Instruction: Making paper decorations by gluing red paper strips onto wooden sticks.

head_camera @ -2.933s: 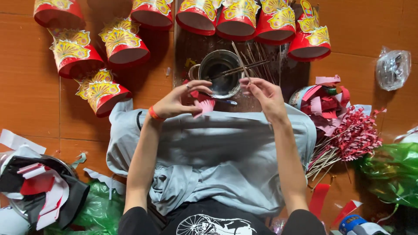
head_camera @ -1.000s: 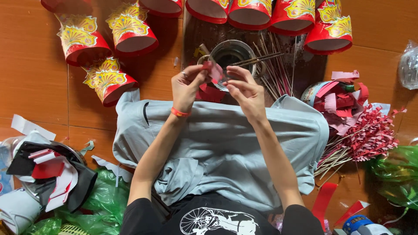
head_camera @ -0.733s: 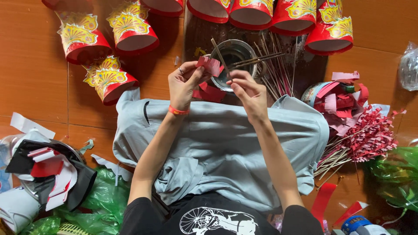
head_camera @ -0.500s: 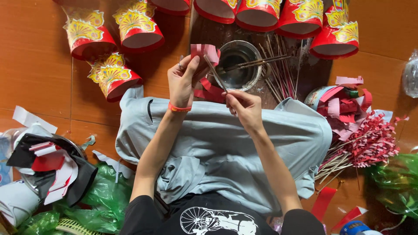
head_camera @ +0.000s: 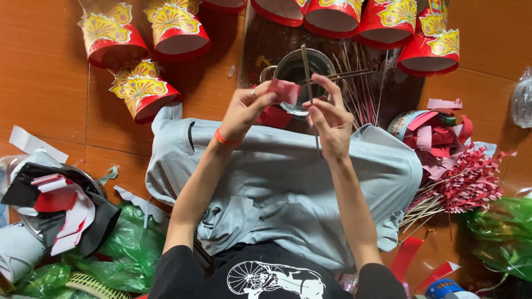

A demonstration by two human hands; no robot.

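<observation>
My left hand (head_camera: pixel 246 108) pinches a small piece of red paper (head_camera: pixel 284 90) above my lap. My right hand (head_camera: pixel 331 119) grips a thin wooden stick (head_camera: pixel 306 69) that stands nearly upright, right beside the paper. Both hands hover just in front of a round metal bowl (head_camera: pixel 289 67) on the floor. An orange band sits on my left wrist. A grey cloth (head_camera: pixel 288 182) covers my lap under the forearms.
Red paper cups with gold fan decorations (head_camera: pixel 138 88) ring the far floor. Loose sticks (head_camera: pixel 360 94) lie beside the bowl. Finished red-fringed sticks (head_camera: pixel 460 185) and a tub of red strips (head_camera: pixel 429 127) lie right. Paper scraps (head_camera: pixel 52 205) and green plastic bags (head_camera: pixel 119 243) lie left.
My right hand lifted a stick from the bowl and turned it upright. My left hand raised the red paper piece up next to it.
</observation>
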